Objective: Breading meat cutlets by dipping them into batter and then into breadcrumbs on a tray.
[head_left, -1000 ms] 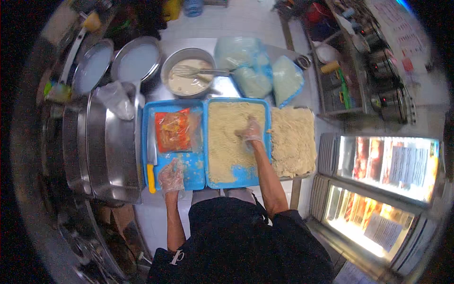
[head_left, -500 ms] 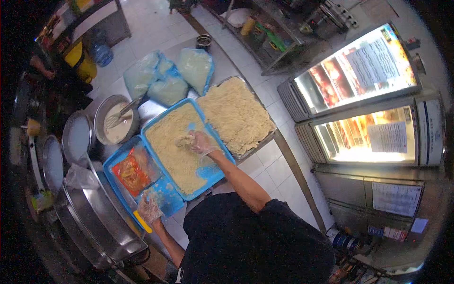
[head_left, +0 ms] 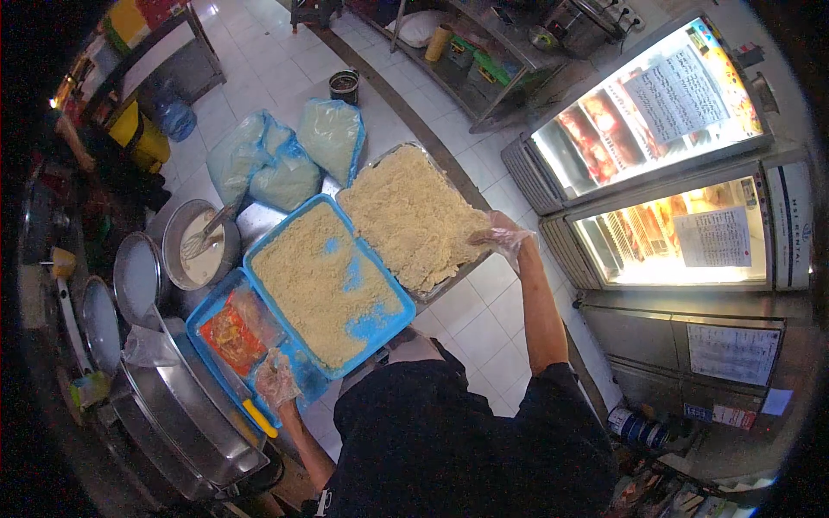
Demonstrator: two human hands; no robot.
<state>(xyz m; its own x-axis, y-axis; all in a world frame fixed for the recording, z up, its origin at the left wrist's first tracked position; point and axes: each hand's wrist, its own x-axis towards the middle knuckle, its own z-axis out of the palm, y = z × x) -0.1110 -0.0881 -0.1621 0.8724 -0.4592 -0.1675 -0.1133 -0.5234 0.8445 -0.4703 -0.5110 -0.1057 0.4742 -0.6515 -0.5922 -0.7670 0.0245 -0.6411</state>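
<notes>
My right hand (head_left: 503, 240), in a clear glove, reaches to the right edge of a metal tray (head_left: 445, 285) heaped with flat breaded pieces (head_left: 410, 211). Its fingers close on a breaded piece at the edge, partly blurred. My left hand (head_left: 276, 380), in a crumb-coated glove, hovers over the near end of a smaller blue tray (head_left: 313, 387), fingers loosely apart and no object visible in them. That tray holds a plastic bag of orange-red food (head_left: 235, 335). Between the two trays lies a larger blue tray (head_left: 399, 321) of pale crumbs (head_left: 315, 276), its blue bottom showing in patches.
A yellow-handled knife (head_left: 259, 418) rests along the small tray's left edge. A metal bowl (head_left: 177, 272) of pale batter holds a whisk (head_left: 199, 244). Filled plastic bags (head_left: 332, 142) lie beyond the trays. Metal pans (head_left: 186, 406) stand left; lit glass-door fridges (head_left: 673, 233) stand right.
My right hand has moved right, from the crumbs in the large blue tray to the metal tray's right edge. My left hand stays over the small blue tray. The view has shifted slightly.
</notes>
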